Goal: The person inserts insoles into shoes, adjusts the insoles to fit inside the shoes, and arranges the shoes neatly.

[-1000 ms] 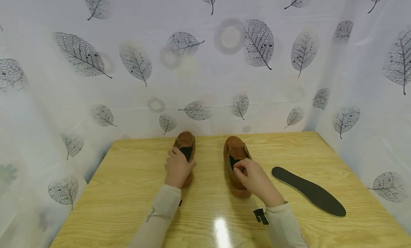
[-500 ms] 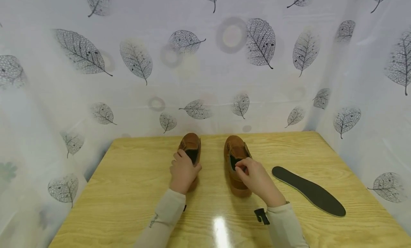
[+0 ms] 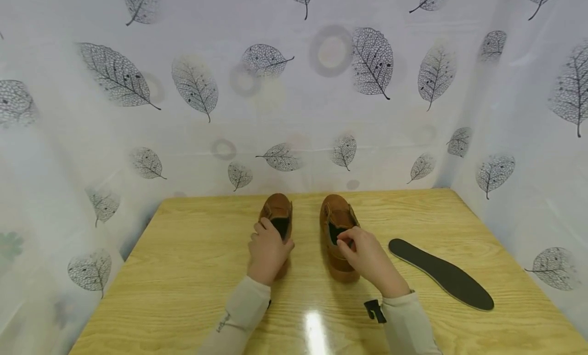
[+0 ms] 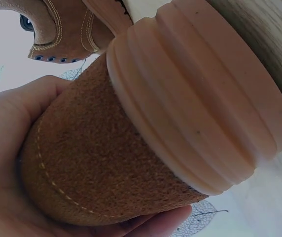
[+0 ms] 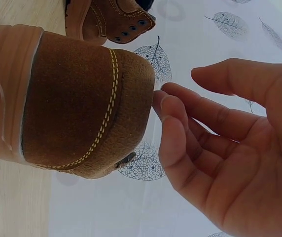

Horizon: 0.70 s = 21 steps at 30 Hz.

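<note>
Two brown suede shoes with yellow stitching point away from me. My left hand (image 3: 268, 250) grips the left shoe (image 3: 277, 206) around its heel, thumb on the inner side; the left wrist view shows the palm and fingers wrapped about the heel (image 4: 96, 158). Over the back of the right shoe (image 3: 338, 208) hovers my right hand (image 3: 365, 255). Its fingers are loosely bent, and the right wrist view shows nothing between thumb and fingertips, which lie close by the heel (image 5: 77, 98). Whether they touch its collar I cannot tell. Dark lining shows inside both shoes.
A dark grey insole (image 3: 443, 273) lies at an angle on the wood-grain table (image 3: 184, 288), right of my right hand. White leaf-print cloth (image 3: 294, 104) hangs behind the table and along both sides. A black strap piece (image 3: 374, 311) hangs by my right cuff.
My left hand has moved the left shoe to the right and slightly towards me, nearer the right shoe. The right hand, right shoe and insole stay nearly where they were.
</note>
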{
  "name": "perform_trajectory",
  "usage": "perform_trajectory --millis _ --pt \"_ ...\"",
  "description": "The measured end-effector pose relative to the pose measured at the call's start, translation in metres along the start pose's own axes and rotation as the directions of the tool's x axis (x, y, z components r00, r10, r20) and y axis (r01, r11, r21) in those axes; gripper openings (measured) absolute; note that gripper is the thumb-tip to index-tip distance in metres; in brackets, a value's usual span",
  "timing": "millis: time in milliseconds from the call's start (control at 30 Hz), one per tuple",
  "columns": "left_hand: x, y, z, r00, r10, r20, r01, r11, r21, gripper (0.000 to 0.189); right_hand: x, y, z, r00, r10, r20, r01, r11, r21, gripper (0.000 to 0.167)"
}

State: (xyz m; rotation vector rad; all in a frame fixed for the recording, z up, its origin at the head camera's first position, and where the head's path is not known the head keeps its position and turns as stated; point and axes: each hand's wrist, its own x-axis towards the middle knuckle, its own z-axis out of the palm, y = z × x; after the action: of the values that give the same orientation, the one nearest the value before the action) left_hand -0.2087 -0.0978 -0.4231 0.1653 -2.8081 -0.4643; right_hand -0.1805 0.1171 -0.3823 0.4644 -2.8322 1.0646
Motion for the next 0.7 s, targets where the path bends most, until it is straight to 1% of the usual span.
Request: perform_trajectory --millis 267,533,700 --pt "-0.003 0.004 0.004 1.000 0.014 0.006 -0.015 0.999 0.034 0.089 -0.001 0.001 -0.001 1.000 0.003 0.001 -0.003 1.000 -0.003 0.019" --pt "-0.006 0.009 0.006 0.999 0.023 -0.038 -0.021 0.999 0.040 0.087 -0.001 0.001 -0.002 1.000 0.009 0.003 -0.009 1.000 -0.007 0.019" --pt "-0.005 0.012 0.006 1.000 0.009 -0.011 -0.009 0.999 0.035 0.089 -0.002 0.000 -0.002 1.000 0.016 0.006 -0.016 1.000 -0.010 0.018"
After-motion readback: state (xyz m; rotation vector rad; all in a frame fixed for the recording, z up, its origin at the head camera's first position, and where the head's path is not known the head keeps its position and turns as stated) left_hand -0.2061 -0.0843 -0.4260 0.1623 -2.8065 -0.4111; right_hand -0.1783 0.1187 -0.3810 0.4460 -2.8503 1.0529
